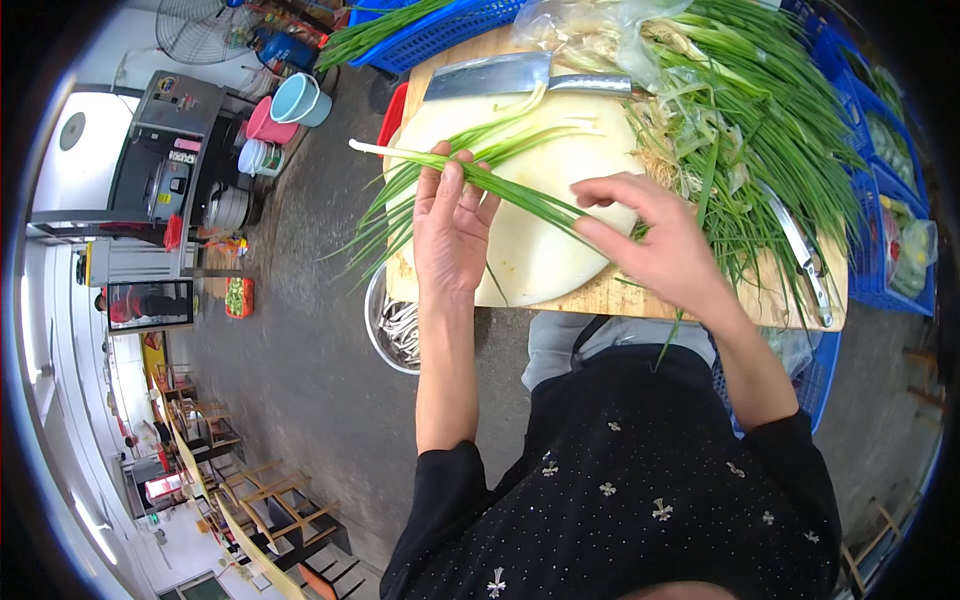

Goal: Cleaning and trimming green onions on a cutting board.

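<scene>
My left hand [454, 225] holds a scallion [517, 191] between thumb and fingers, its white root end pointing left and its green leaves slanting down to the right. By the leaf tips is my right hand [649, 232], thumb and forefinger apart; whether the thumb touches the leaves is hard to tell. Below both hands lies a round white cutting board [555, 262], with more trimmed scallions [517, 139] on it. At its far edge rests a cleaver [487, 77] with a metal handle. A large heap of scallions [772, 120] covers the right side, with roots and loose peelings [664, 157] at its near edge.
The board sits on a wooden table [555, 304]. A knife [810, 277] lies at the table's right end. Blue plastic crates [442, 34] stand beyond and to the right. A metal bowl [373, 319] of sliced food is low at the left, and buckets [300, 100] stand farther off.
</scene>
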Motion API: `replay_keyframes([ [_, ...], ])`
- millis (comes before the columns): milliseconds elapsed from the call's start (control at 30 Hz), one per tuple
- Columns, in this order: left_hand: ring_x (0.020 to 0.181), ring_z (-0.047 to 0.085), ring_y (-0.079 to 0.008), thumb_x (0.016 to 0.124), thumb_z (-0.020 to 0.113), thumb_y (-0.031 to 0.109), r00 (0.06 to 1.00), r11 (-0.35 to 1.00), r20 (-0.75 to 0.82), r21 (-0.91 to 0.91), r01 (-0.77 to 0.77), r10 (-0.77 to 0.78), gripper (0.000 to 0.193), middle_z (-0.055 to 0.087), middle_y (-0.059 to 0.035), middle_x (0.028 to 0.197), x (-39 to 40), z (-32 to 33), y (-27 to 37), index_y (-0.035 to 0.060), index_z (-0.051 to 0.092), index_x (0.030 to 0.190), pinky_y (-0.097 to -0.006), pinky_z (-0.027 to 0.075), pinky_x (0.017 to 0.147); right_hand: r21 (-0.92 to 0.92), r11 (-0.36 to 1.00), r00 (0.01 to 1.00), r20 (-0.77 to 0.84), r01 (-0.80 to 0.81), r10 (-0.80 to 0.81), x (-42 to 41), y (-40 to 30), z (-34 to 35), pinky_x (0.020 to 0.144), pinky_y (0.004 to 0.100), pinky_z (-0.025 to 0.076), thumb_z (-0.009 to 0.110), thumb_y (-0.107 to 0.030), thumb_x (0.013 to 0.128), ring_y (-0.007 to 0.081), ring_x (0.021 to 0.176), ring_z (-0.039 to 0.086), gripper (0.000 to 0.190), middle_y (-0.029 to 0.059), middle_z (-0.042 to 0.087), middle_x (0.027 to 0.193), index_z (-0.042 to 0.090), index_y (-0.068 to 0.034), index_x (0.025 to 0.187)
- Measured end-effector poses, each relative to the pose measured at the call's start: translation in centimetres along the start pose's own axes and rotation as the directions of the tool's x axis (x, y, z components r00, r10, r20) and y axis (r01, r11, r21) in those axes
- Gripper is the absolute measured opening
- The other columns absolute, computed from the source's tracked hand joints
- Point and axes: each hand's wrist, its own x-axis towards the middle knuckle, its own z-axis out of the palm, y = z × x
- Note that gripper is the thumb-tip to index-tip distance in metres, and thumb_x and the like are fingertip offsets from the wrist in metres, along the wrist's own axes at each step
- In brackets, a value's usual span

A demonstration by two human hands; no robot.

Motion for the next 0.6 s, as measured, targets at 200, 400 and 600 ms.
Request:
replay_keyframes([
  [200, 0.11, 0.067, -0.0157, 0.105, 0.062, 0.022, 1.0, 0.999, 0.023, 0.042, -0.004, 0.003, 0.036, 0.068, -0.0006, 0.118, -0.3, 0.2, -0.4, 0.012, 0.054, 0.138, -0.0346, 0.057, 0.096, 0.014, 0.998, 0.998, 0.035, -0.054, 0.054, 0.6, 1.4, 2.0, 0.072, 0.0342, 0.055, 0.072, -0.018, 0.093, 0.0212, 0.08, 0.07, 0.023, 0.0095, 0.075, 0.092, 0.074, -0.001, 0.108],
  [400, 0.107, 0.067, -0.0157, 0.107, 0.058, 0.026, 0.997, 0.992, 0.082, 0.126, -0.019, 0.009, 0.038, 0.067, -0.0025, 0.119, -0.5, -0.2, 0.0, 0.0079, 0.053, 0.14, -0.0373, 0.057, 0.096, 0.244, 0.941, 0.971, 0.108, -0.233, 0.212, 0.8, 1.9, 1.7, 0.067, 0.0271, 0.052, 0.069, -0.017, 0.096, 0.0096, 0.071, 0.064, 0.023, 0.005, 0.074, 0.085, 0.074, 0.002, 0.108],
  [600, 0.107, 0.068, -0.0182, 0.104, 0.063, 0.016, 0.997, 0.99, 0.081, 0.139, -0.02, 0.009, 0.039, 0.068, -0.0074, 0.119, -0.5, 0.3, -0.5, 0.0046, 0.051, 0.139, -0.0359, 0.058, 0.094, 0.261, 0.922, 0.957, 0.116, -0.286, 0.264, 0.9, 1.9, 1.9, 0.065, 0.0274, 0.052, 0.07, -0.017, 0.095, 0.01, 0.068, 0.062, 0.022, 0.0046, 0.074, 0.083, 0.074, 0.001, 0.108],
])
